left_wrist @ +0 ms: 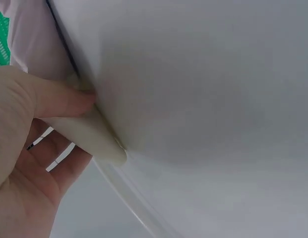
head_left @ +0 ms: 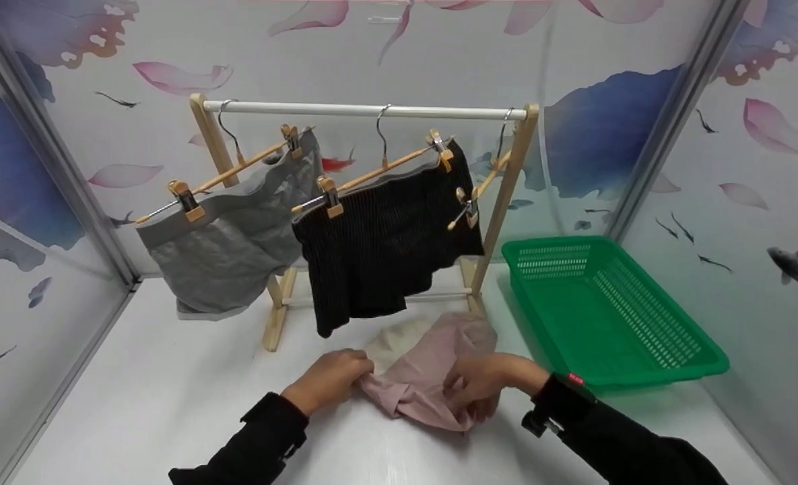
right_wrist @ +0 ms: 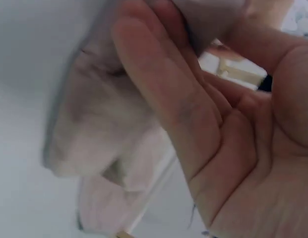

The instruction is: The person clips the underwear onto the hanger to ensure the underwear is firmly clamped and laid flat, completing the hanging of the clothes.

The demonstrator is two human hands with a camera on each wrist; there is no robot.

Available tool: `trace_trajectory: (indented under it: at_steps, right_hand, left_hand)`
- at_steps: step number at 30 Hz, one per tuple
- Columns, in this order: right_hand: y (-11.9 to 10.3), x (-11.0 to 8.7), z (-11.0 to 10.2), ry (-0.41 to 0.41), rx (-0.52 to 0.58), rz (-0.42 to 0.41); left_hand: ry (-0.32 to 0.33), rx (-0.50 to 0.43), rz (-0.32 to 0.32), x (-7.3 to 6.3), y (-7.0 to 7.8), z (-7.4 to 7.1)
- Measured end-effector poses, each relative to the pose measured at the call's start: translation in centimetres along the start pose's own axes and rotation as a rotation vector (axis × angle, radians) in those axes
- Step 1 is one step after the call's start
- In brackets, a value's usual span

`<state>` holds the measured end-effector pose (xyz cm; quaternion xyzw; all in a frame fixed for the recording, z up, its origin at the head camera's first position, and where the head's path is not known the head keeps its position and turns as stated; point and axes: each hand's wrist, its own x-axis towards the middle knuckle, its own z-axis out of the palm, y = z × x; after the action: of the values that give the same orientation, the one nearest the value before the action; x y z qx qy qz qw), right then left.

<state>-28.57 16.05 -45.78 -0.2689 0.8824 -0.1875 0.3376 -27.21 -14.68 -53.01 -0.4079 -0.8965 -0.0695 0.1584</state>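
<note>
A crumpled pink garment (head_left: 432,357) with a cream part (head_left: 394,342) lies on the white table in the head view. My left hand (head_left: 331,378) pinches its left edge; in the left wrist view the thumb (left_wrist: 69,101) presses a cream fold of cloth against the fingers. On the right, my right hand (head_left: 483,384) grips the garment near its front edge with bent fingers. In the right wrist view, pink cloth (right_wrist: 109,109) hangs from beside the fingers (right_wrist: 158,74), and some of it is hidden behind them.
Behind stands a wooden rack with a white rail (head_left: 365,109). Grey shorts (head_left: 230,249) and black ribbed shorts (head_left: 385,236) hang from clip hangers on it. A third clip hanger (head_left: 493,174) is at its right end. A green basket (head_left: 547,323) stands right of the rack; patterned walls surround the table.
</note>
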Motion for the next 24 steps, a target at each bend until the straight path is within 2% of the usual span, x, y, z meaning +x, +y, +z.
trace_trajectory:
  at_steps: [2,4,6,8,10,11,13,15,17,19,20,22,24]
  right_hand:
    - [0.0,0.6,-1.5,0.049,-0.052,-0.042]
    - [0.3,1.5,-3.0,0.159,-0.145,-0.098]
    - [1.0,2.6,-4.2,0.256,-0.161,-0.158]
    - [1.9,3.8,-5.1,0.360,-0.207,-0.207]
    - [2.8,4.9,-5.5,0.430,-0.195,-0.218]
    - [3.3,5.4,-5.6,0.461,-0.200,-0.227]
    - [4.1,6.3,-5.5,0.502,-0.198,-0.223]
    - [4.7,7.1,-5.3,0.535,-0.197,-0.211]
    - [5.1,7.7,-4.9,0.544,-0.195,-0.175]
    - [5.1,8.1,-4.6,0.553,-0.187,-0.115]
    - [5.1,8.3,-4.5,0.557,-0.197,-0.086]
    - [4.9,8.6,-4.3,0.558,-0.172,-0.015]
    - [4.6,8.8,-4.1,0.557,-0.141,0.037]
  left_hand:
    - [0.020,0.014,0.005,-0.3,-0.3,-0.1]
    - [0.056,0.026,0.003,-0.6,-0.4,-0.2]
    - [0.093,0.030,-0.041,-0.9,-0.4,-0.2]
    - [0.130,0.014,-0.148,-1.1,-0.2,-0.4]
    - [0.152,-0.058,-0.317,-1.2,0.1,-0.7]
    - [0.147,-0.112,-0.424,-1.2,0.3,-0.8]
    - [0.112,-0.246,-0.636,-1.0,0.5,-1.2]
    - [0.030,-0.410,-0.834,-0.7,0.8,-1.8]
    - [-0.077,-0.550,-0.974,-0.3,0.9,-2.2]
    - [-0.159,-0.654,-1.045,0.0,0.9,-2.4]
    - [-0.190,-0.683,-1.059,0.2,0.8,-2.4]
    - [-0.215,-0.709,-1.054,0.5,0.6,-2.3]
    - [-0.213,-0.700,-1.041,0.7,0.4,-2.0]
